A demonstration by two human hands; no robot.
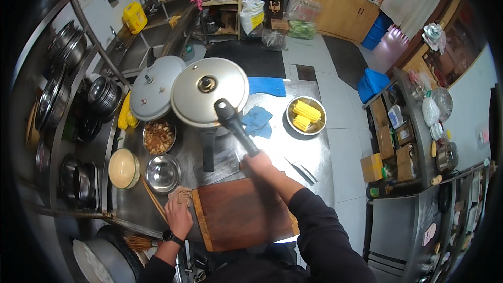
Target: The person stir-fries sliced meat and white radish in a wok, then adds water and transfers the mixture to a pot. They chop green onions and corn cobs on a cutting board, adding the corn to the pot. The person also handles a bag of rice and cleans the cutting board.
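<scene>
My right hand [257,164] grips the end of the long black handle [239,129] of a pressure cooker lid [200,82]. The lid sits over a pot whose own black handle [208,151] points towards me, so the two handles are out of line. My left hand [178,214] holds a crumpled beige cloth [181,195] by the left corner of a wooden cutting board [243,214]. Close to that hand lie wooden chopsticks [154,200] and an empty steel bowl [163,173]. Behind the cooker's left side is a grey pressure cooker lid [155,88].
On the steel table [318,157], a steel bowl [289,120] of corn pieces [306,114] stands right, near a knife [301,171] and blue cloth [258,122]. Left are a bowl of chopped brown food [158,136], a cream bowl [123,168] and a pot-filled shelf [94,137].
</scene>
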